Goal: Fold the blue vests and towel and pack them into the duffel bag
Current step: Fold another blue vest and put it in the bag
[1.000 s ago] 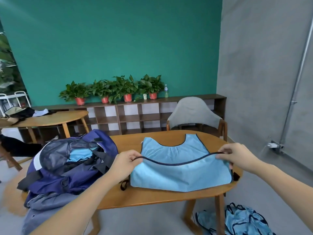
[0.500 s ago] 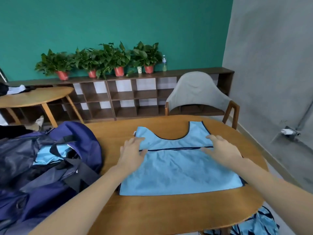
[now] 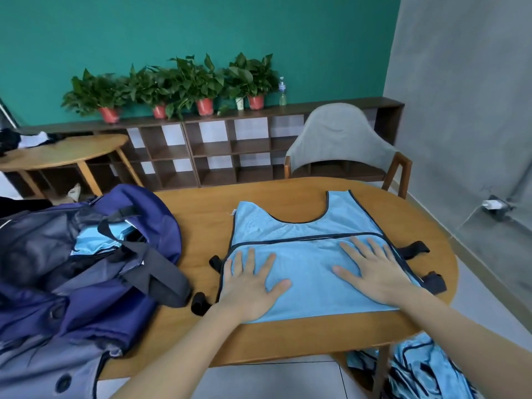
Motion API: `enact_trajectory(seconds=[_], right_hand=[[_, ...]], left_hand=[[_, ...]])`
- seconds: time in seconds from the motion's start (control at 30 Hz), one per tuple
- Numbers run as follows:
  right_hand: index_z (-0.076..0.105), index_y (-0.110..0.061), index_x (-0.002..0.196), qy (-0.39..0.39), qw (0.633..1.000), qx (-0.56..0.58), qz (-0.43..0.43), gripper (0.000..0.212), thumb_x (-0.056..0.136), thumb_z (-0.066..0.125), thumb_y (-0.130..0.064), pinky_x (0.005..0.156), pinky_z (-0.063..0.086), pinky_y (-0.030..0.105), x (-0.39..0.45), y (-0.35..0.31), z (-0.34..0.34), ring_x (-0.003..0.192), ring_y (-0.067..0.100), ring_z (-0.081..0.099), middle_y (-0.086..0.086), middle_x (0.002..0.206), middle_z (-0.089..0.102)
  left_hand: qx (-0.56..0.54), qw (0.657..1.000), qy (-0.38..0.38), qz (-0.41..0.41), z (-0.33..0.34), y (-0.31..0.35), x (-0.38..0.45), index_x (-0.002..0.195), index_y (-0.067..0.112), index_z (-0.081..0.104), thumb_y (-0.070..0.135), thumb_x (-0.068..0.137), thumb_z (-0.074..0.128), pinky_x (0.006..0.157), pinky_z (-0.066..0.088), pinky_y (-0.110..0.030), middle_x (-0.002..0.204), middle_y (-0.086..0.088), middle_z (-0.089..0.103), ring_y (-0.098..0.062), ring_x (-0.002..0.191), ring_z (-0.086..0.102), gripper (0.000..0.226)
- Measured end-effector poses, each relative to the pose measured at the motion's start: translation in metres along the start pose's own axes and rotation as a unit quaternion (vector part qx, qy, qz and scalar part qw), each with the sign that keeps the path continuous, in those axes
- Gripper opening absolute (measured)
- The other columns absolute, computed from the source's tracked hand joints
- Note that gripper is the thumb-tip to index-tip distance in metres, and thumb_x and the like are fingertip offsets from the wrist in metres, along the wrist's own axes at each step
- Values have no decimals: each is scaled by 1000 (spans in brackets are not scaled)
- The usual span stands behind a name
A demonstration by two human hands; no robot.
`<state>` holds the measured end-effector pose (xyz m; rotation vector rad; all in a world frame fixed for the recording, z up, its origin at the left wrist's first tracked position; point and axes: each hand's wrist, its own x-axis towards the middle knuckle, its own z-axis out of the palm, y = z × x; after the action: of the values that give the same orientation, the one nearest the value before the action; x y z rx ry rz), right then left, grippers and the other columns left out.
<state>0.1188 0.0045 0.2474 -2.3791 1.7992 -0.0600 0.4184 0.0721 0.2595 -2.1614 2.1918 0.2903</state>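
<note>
1. The blue vest (image 3: 305, 254) lies folded over on itself on the oval wooden table (image 3: 288, 338), its neckline towards the far side.
2. Both palms press flat on the folded half: left hand (image 3: 253, 280) near the left edge, right hand (image 3: 371, 272) near the right, fingers straight and spread.
3. Black straps (image 3: 414, 249) stick out at the vest's sides.
4. The navy duffel bag (image 3: 95, 272) sits open to the left, with light blue fabric inside.
5. More blue vests (image 3: 414, 370) lie heaped on the floor beneath the table's right end.

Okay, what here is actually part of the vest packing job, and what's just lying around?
Part of the job:
blue vest under left hand and right hand
duffel bag
vest pile on floor

Just lying about:
potted plants
grey chair
bottle
side table
</note>
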Motion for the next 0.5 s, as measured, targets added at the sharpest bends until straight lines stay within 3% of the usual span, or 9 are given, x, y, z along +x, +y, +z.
enact_trajectory(seconds=[0.17, 0.23, 0.33, 0.4, 0.5], right_hand=[[2, -45, 158, 2, 1000, -2, -3, 102, 71, -3, -98, 126, -4, 48, -22, 7, 1, 155, 20, -8, -13, 168, -2], [11, -45, 158, 7, 1000, -2, 1, 101, 73, 0, -98, 126, 0, 47, -23, 2, -3, 155, 20, 0, -13, 168, 6], [37, -39, 150, 77, 997, 2, -14, 92, 80, 9, -92, 124, 13, 44, -14, -22, -14, 149, 17, 24, -12, 158, 35], [49, -32, 142, 107, 993, 44, -27, 79, 88, 23, -83, 119, 22, 39, 5, -48, -24, 140, 15, 37, -11, 145, 52], [59, -27, 133, 127, 984, 110, -56, 55, 96, 45, -65, 111, 36, 40, 47, -88, -32, 130, 18, 48, -9, 133, 62]], left_hand=[[-3, 1000, 0, -8, 7, 13, -27, 156, 47, -13, 92, 79, 1, 120, -17, -55, 166, -7, -23, -35, 150, -28, 90], [-20, 1000, -14, -4, 4, 13, -32, 157, 45, -9, 91, 81, 6, 121, -13, -55, 167, -7, -19, -35, 151, -25, 90], [-87, 996, 19, 6, -16, 4, -30, 158, 40, 18, 85, 88, 29, 123, 14, -45, 168, -4, 14, -26, 155, 10, 84], [-151, 986, 73, -13, -36, -9, -18, 151, 36, 37, 72, 92, 46, 105, 40, -36, 153, 6, 44, -18, 139, 43, 69], [-226, 965, 113, -70, -62, -38, 19, 140, 33, 52, 53, 96, 57, 90, 47, -32, 121, 7, 64, -17, 111, 60, 49]])
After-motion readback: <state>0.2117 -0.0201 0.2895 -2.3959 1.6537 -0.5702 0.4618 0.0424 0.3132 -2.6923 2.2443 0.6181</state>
